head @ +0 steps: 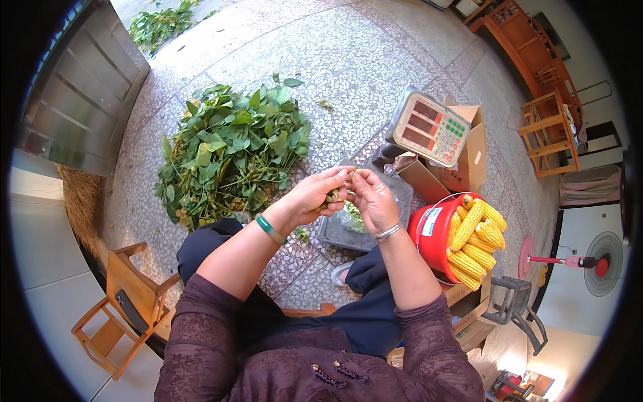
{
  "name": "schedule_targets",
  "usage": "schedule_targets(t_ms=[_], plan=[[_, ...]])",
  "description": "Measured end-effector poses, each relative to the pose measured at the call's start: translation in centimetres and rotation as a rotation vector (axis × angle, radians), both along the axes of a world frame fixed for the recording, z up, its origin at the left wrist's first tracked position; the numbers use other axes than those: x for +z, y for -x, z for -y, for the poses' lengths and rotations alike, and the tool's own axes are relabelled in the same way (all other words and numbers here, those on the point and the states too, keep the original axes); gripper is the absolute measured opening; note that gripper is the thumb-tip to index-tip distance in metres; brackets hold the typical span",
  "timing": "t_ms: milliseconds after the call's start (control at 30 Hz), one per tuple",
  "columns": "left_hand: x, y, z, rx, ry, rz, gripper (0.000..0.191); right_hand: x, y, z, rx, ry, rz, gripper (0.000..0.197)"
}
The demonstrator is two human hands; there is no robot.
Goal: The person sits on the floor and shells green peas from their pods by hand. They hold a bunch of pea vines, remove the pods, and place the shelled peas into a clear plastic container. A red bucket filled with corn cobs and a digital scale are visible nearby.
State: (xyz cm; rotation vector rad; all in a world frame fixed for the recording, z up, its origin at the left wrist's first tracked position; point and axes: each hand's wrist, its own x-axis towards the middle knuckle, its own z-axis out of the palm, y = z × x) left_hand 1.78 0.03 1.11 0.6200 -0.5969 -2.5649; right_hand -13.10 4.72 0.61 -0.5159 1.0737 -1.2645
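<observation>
My left hand (312, 196), with a green bangle at its wrist, has its fingers curled around several green bean pods (331, 197). My right hand (374, 201), wearing a silver bangle, meets it fingertip to fingertip. A single pod (353, 174) is pinched between the fingertips of both hands. Beneath them, partly covered by my right hand, a clear container (346, 221) holds pale green pieces that look like shelled beans. It rests on the dark platform of a digital scale (337, 236). Left of my hands lies a heap of cut bean plants (236, 145) with leaves and pods.
The scale's display head (427, 128) rises ahead on the right, before a cardboard box (474, 145). A red bucket (432, 228) full of corn cobs (472, 231) stands beside my right arm. A wooden chair (125, 286) bearing a phone (131, 309) is at left. More plants (163, 25) lie beyond the door.
</observation>
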Motion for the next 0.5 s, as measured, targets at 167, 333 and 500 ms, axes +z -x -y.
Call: schedule_targets(t_ms=[167, 333, 500], plan=[[0.3, -0.4, 0.2, 0.042, 0.031, 0.146, 0.034, 0.4, 1.6, 0.3, 0.057, 0.017, -0.234, 0.019], [0.2, -0.2, 0.3, 0.044, 0.314, 0.485, 0.021, 0.8, 1.6, 0.0, 0.183, -0.038, -0.31, 0.02], [0.3, -0.3, -0.1, -0.048, 0.498, 0.404, 0.023, 1.0, 1.9, -0.1, 0.281, -0.128, -0.139, 0.021]])
